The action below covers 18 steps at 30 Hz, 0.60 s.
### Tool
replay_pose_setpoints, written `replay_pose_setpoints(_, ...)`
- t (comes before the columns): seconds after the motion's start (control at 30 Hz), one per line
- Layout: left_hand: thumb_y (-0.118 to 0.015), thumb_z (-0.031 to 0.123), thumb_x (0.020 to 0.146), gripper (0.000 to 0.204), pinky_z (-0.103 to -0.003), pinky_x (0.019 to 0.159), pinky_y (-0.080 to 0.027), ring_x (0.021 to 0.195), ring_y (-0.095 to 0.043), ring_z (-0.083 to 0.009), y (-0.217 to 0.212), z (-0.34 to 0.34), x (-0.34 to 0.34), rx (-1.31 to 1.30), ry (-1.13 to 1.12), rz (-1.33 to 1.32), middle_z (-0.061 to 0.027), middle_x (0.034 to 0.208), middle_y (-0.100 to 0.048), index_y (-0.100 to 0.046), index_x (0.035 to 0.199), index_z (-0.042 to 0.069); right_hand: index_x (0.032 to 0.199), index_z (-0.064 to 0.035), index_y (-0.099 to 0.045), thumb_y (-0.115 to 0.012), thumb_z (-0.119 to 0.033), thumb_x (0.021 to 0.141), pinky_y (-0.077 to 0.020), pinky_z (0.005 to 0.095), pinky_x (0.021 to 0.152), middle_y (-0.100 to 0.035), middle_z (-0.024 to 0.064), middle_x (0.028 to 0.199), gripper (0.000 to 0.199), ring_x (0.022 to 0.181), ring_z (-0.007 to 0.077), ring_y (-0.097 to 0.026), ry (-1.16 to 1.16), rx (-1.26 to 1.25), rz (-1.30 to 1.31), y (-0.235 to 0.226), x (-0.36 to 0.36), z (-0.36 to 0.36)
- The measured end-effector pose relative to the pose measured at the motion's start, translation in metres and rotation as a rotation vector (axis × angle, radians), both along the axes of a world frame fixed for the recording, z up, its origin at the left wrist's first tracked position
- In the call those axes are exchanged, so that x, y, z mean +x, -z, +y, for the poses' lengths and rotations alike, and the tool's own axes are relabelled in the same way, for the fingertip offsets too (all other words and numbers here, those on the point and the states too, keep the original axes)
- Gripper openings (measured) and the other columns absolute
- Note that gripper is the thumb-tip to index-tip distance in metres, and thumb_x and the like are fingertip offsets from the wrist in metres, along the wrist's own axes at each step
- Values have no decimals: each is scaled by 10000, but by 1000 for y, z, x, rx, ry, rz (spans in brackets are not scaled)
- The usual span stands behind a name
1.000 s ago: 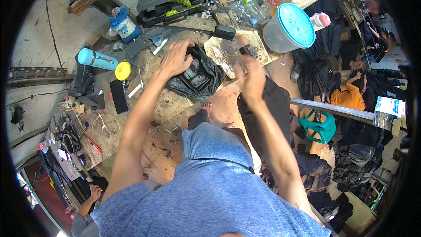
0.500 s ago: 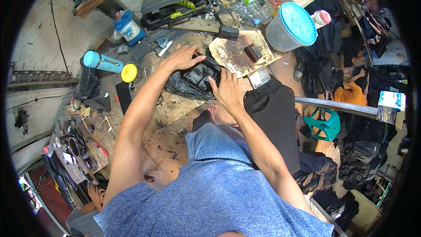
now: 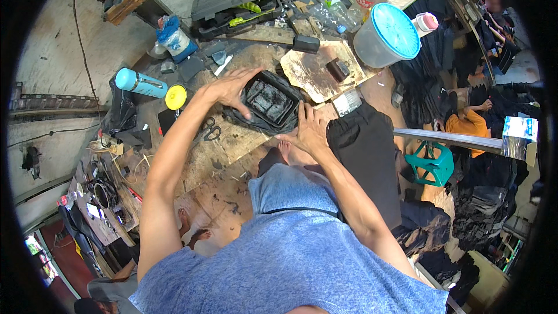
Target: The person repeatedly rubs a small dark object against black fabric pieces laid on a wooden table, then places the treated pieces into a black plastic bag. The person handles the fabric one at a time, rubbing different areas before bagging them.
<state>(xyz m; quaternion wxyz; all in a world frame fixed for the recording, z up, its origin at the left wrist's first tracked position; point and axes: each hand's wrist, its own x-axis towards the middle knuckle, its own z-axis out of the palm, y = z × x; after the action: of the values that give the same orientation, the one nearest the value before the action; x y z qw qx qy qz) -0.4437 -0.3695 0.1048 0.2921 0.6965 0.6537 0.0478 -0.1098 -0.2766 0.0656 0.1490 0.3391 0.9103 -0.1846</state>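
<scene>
A black rectangular tray (image 3: pixel 272 103) with dark, smeared insides sits on the wooden work table. Crumpled black plastic (image 3: pixel 249 121) lies round its lower and left sides. My left hand (image 3: pixel 232 92) is at the tray's left rim, fingers stretched toward its far corner and the thumb apart, pointing down over the near-left side. At the right near corner is my right hand (image 3: pixel 311 129), fingers spread against the edge and thumb reaching left along the plastic. Neither hand wraps round anything. Black-handled scissors (image 3: pixel 210 130) lie beside my left forearm.
A stained board (image 3: pixel 317 75) with a dark brown block (image 3: pixel 337 70) lies beyond the tray. Farther off stand a clear tub with a blue lid (image 3: pixel 395 32) and bottles. Black cloth (image 3: pixel 366 157) hangs at right. A blue flask (image 3: pixel 139 83) lies left. Other people sit nearby.
The black plastic has come away from the tray's top, and its rim and inside show more fully. My left hand has spread and my right hand has slid toward the near edge. Scissors show more.
</scene>
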Motion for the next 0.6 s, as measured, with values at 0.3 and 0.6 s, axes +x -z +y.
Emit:
replay_pose_setpoints(0.3, -1090, 302, 581, 1655, -622, 1377, -205, 1699, -255, -420, 29, -29, 23, 103, -130, 192, -218, 1782, -404, -2, 1817, 142, 1652, 73, -412, -876, -700, 804, -319, 597, 1211, -424, 236, 1635, 1237, 1483, 455, -403, 114, 84, 393, 28, 7, -23)
replay_pose_setpoints(0.6, -1075, 223, 605, 1554, -652, 1353, -222, 1681, -295, -425, 28, 12, 15, 270, -282, 221, -188, 1755, -459, -104, 1818, 165, 1641, 70, -423, -907, -513, 852, -357, 601, 1191, -432, 246, 1647, 1094, 1488, 445, -413, 156, 122, 341, 20, -13, -19)
